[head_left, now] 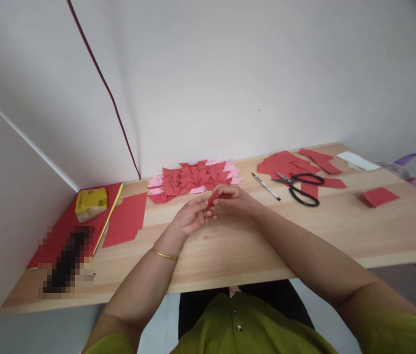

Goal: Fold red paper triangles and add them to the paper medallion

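A small folded piece of red paper (213, 197) is held between both hands above the middle of the table. My left hand (194, 215) grips its lower left side with closed fingers. From the right, my right hand (232, 198) pinches the same paper between thumb and fingers. Just behind the hands lies a pile of folded red and pink paper pieces (193, 178). To the right of my right hand is a white pen with a dark tip (266, 187). Black-handled scissors (296, 184) rest open on red paper scraps (280, 164).
At the left, a yellow-wrapped packet (92, 204) sits on a red sheet stack (56, 241), beside red paper sheets (127, 219). A pixelated dark object (68, 260) lies near the front left. A folded red square (381, 196) and a white strip (357, 161) are at the right. A wall stands behind.
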A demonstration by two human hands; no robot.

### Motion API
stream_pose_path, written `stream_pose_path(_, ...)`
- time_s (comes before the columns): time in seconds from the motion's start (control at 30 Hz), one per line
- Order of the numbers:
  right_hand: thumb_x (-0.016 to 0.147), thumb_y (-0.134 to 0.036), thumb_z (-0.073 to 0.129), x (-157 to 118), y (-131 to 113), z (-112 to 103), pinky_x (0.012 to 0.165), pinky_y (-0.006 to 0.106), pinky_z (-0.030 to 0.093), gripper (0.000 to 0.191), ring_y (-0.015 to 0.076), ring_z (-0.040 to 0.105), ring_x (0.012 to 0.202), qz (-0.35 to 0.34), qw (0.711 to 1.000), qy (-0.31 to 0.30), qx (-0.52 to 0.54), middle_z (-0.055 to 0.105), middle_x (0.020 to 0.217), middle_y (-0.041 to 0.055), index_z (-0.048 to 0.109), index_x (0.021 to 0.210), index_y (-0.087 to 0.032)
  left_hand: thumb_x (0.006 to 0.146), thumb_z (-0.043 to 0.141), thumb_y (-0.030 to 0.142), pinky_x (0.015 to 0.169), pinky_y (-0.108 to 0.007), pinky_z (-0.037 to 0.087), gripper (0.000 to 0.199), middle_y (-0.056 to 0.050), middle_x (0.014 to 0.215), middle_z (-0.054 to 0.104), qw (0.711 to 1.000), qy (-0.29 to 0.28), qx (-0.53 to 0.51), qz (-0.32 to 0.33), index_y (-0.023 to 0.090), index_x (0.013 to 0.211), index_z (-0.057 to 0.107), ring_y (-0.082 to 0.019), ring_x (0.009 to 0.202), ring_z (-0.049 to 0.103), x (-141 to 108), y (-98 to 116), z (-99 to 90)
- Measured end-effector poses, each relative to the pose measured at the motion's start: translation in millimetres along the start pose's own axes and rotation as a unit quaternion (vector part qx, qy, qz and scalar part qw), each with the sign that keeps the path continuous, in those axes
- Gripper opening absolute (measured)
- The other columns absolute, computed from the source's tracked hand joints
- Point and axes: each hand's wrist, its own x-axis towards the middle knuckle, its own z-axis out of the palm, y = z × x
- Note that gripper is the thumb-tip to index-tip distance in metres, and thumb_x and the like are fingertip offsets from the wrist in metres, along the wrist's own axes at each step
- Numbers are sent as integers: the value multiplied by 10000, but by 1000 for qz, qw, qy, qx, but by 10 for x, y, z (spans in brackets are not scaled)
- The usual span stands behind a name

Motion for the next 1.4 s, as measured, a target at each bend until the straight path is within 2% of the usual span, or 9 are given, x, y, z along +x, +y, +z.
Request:
stream_pose_path(0.1,728,-396,709,10,73,-9,779,303,475,280,154,591,821,7,999,36,-17,610,921,49,645,900,-184,648,787,190,658,-269,533,350,1,700,625,1000,3,2,16,122,951,627,-45,516,530,7,8,10)
stream_pose_path(0.2,704,-346,726,28,140,-27,787,300,475,460,149,576,858,32,995,98,3,571,1011,50,540,1106,-220,634,794,188,676,-279,542,392,7,739,636,997,32,6,68,143,974,604,-48,532,548,16,11,24)
stream_pose_path(0.27,692,-313,728,38,168,-36,806,305,471,511,152,568,885,35,991,127,27,553,1002,43,495,1140,-232,616,801,179,711,-294,547,412,13,742,638,993,55,11,102,157,970,591,-65,572,583,21,9,35)
stream_pose_path(0.53,789,-403,593,5,147,21,737,303,459,313,132,560,728,71,981,111,140,557,781,-10,531,1038,-224,559,806,172,830,-339,530,396,21,779,658,971,133,41,196,166,885,580,-94,668,644,86,-37,15)
stream_pose_path(0.7,713,-424,705,16,108,66,744,301,456,336,148,580,768,63,992,111,20,620,834,23,585,930,-196,554,809,174,803,-321,533,325,20,756,656,964,136,59,220,154,822,626,-97,682,636,99,-68,60)
stream_pose_path(0.8,710,-433,702,26,118,69,753,313,458,287,164,588,786,45,990,124,-39,636,839,40,617,820,-182,563,809,227,769,-308,535,270,4,742,657,957,136,113,230,139,760,647,-102,676,615,96,-93,92)
stream_pose_path(0.93,744,-432,664,19,140,60,731,312,459,260,169,595,770,27,992,110,-61,655,815,39,630,814,-183,634,771,301,716,-281,516,216,8,661,636,933,153,210,249,139,685,637,-108,633,605,95,-119,58)
stream_pose_path(1.13,778,-391,627,-4,117,70,710,284,436,204,158,574,739,31,986,101,-131,650,776,19,609,787,-188,724,703,324,606,-225,432,198,-1,637,643,899,148,321,258,147,681,626,-105,597,568,81,-107,-10)
stream_pose_path(1.4,783,-357,606,-9,94,54,644,261,391,179,140,514,669,27,977,105,-181,595,702,1,602,742,-183,767,652,370,475,-207,276,257,11,585,590,879,157,389,228,146,655,594,-67,472,403,53,-97,36)
